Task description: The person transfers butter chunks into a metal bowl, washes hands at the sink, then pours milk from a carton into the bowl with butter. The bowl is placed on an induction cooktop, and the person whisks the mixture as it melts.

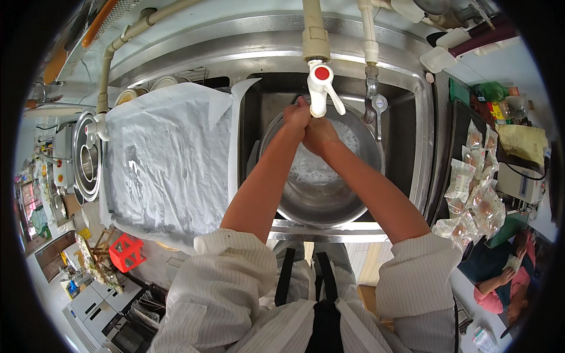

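My left hand [296,115] and my right hand [321,136] are together under a white plastic tap [318,86] with a red dot. They touch each other above a large round metal basin [324,214] in the sink [399,114]. The basin holds water with white foam [326,165]. The tap's spout partly covers my fingers, so I cannot tell how they are bent or whether anything is between them. A metal tap [377,108] with a lever stands to the right of my hands.
Left of the sink, wrinkled white paper [172,154] covers a broad flat surface. On the right, several clear-wrapped packages [481,194] lie along a dark tray [459,137]. A person [505,273] is at the lower right. A red plastic stool [126,252] stands at the lower left.
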The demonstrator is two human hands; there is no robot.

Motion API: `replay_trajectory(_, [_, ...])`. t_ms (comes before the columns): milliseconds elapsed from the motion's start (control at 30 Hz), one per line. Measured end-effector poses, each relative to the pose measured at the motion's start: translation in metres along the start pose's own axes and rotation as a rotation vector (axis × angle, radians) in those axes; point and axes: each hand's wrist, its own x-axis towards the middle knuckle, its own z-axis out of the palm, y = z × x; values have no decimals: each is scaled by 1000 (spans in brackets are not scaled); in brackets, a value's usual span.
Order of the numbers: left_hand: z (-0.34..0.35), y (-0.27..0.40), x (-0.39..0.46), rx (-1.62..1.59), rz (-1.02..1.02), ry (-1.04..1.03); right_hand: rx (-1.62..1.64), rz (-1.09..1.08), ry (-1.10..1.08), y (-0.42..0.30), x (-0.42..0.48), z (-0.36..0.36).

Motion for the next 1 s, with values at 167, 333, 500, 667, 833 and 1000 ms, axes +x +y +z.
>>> replay_trajectory(167, [-13,-27,59,-44,107,200,306,48,-222,-13,-4,-91])
replay_trajectory(333, [9,31,-18,-66,124,-68,745,238,113,0,-13,-67])
replay_trajectory(500, [10,46,-78,-555,-27,-360,1045,799,502,-22,6,-67])
replay_trajectory(667, [11,35,-95,-681,-87,-333,1049,913,750,-21,30,-44])
replay_trajectory(833, [7,31,-96,-609,150,-267,2321,919,718,7,44,13])
replay_trajectory(1000, [8,45,-103,-410,301,-326,2775,493,787,6,25,23])
